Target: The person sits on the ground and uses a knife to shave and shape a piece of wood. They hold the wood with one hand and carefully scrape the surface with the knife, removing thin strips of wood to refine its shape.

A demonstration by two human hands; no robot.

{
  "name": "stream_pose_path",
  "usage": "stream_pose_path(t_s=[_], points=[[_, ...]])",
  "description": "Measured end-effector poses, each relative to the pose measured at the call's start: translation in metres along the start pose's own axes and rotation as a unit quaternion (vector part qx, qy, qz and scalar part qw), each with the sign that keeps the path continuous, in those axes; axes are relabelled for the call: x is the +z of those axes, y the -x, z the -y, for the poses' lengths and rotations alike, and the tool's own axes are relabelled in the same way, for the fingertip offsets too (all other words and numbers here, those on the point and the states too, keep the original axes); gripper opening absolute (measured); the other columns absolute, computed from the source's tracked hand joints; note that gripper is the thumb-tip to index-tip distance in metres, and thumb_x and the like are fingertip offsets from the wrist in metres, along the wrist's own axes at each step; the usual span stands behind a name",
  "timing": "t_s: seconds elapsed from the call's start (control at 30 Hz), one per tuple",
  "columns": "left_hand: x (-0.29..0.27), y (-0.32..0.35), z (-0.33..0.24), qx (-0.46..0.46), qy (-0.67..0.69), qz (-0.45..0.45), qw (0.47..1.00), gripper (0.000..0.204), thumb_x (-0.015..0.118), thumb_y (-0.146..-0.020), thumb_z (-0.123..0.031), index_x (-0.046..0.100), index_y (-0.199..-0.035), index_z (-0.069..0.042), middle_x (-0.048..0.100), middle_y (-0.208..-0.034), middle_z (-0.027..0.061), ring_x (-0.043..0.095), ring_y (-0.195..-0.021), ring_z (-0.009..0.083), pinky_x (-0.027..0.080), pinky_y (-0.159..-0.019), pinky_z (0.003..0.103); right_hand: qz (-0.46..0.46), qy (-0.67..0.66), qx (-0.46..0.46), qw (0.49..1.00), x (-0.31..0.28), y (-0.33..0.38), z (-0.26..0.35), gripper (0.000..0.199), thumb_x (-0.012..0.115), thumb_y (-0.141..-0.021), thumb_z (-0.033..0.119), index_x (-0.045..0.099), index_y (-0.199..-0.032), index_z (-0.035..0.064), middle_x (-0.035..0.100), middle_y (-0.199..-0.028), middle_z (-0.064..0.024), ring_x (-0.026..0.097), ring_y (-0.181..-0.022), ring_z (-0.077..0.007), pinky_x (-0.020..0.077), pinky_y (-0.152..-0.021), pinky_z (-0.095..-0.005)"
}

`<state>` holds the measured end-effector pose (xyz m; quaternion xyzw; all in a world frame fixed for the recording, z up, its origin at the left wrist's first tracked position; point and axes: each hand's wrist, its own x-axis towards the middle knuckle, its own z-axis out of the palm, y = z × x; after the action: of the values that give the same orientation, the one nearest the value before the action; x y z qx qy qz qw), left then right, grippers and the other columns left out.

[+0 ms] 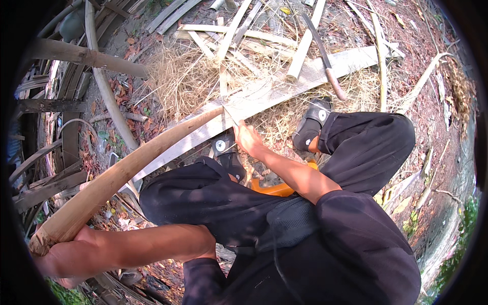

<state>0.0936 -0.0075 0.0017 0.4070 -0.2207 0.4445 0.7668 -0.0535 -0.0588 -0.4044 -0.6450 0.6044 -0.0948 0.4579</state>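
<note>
A long, debarked wooden pole (137, 165) slants from the lower left to the middle, thicker at its near end. My left hand (71, 259) is closed round that thick end from below; its fingers are partly hidden. At the pole's thin far end, my right hand (247, 137) is closed on a thin, pale, blade-like piece (231, 115), whose exact kind I cannot make out. The thin end lies over a long grey plank (284, 94) on the ground. A machete (330, 76) with a brown handle rests across the plank, beyond my right foot.
An orange plastic seat (274, 189) shows between my legs. Dry straw (178, 84) and cut wooden strips (231, 33) litter the ground ahead. Poles and boards (91, 56) are stacked at the left. My dark shoes (310, 124) stand beside the plank.
</note>
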Motion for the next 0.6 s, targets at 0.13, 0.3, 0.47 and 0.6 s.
stream_pose_path(t_s=[0.13, 0.3, 0.47, 0.6], points=[[-0.007, -0.005, 0.004, -0.024, -0.036, 0.021, 0.999, 0.037, 0.068, -0.071, -0.023, 0.049, -0.073, 0.01, 0.056, -0.077, 0.0195, 0.06, -0.064, 0.0252, 0.055, -0.058, 0.041, 0.027, -0.043, -0.096, 0.994, -0.006, -0.001, 0.01, 0.033, 0.039, -0.094, 0.031, 0.048, -0.101, -0.0002, 0.061, -0.082, -0.0288, 0.06, -0.083, -0.0444, 0.0474, -0.076, -0.049], [0.004, 0.015, -0.022, -0.067, -0.082, 0.097, 0.99, 0.038, 0.046, -0.085, -0.036, 0.052, -0.066, -0.003, 0.055, -0.066, 0.0094, 0.05, -0.051, 0.0174, 0.043, -0.048, 0.028, -0.019, 0.018, -0.041, 0.999, -0.005, -0.002, -0.006, 0.036, 0.04, -0.093, 0.031, 0.048, -0.101, -0.0035, 0.059, -0.08, -0.0309, 0.058, -0.08, -0.0467, 0.047, -0.072, -0.0513], [-0.001, 0.007, -0.026, -0.106, -0.045, 0.115, 0.987, 0.035, 0.044, -0.087, -0.032, 0.045, -0.064, -0.006, 0.049, -0.06, 0.0064, 0.043, -0.048, 0.0132, 0.037, -0.046, 0.025, 0.037, 0.005, -0.073, 0.997, -0.068, 0.022, 0.027, 0.034, 0.04, -0.093, 0.03, 0.047, -0.108, -0.0006, 0.059, -0.079, -0.0308, 0.058, -0.084, -0.0457, 0.0425, -0.071, -0.0513], [-0.005, 0.011, -0.034, -0.065, -0.023, 0.124, 0.99, 0.02, 0.05, -0.083, -0.023, 0.048, -0.072, -0.006, 0.051, -0.062, 0.0064, 0.046, -0.052, 0.0113, 0.036, -0.046, 0.021, 0.066, -0.145, -0.225, 0.961, -0.174, 0.12, 0.153, 0.027, 0.041, -0.094, 0.022, 0.043, -0.107, -0.0023, 0.056, -0.066, -0.025, 0.057, -0.068, -0.0438, 0.0394, -0.062, -0.049]])
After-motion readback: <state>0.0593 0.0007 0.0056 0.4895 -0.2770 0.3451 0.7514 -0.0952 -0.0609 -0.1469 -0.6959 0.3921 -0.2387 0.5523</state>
